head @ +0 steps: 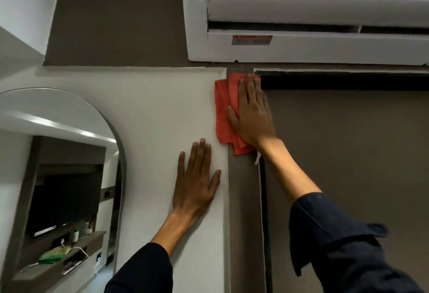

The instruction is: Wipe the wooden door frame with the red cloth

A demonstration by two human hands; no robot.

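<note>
— Dark navy sleeves [336, 246] fill the bottom of the view, both arms reaching up. What is each hand doing?

— Right hand [251, 116] lies flat, fingers spread, pressing the folded red cloth [224, 116] onto the brown wooden door frame [243, 200] near its top left corner. It is not clenched; the palm pins the cloth. Left hand [197, 181] is empty and splayed on the white wall panel [151, 118] just beside the frame, apparently as a brace.

— How should the wipe go?

— I'd keep the palm flat with even pressure and draw the cloth straight down the upright, staying on the wood; its left edge overlaps the white panel.

— Anything unclear?

— The frame's lower run is cut off, the frame's surface under the cloth is hidden, and the dark gap along the brown door [348, 165] is too dim to read. Dust can't be made out.
</note>
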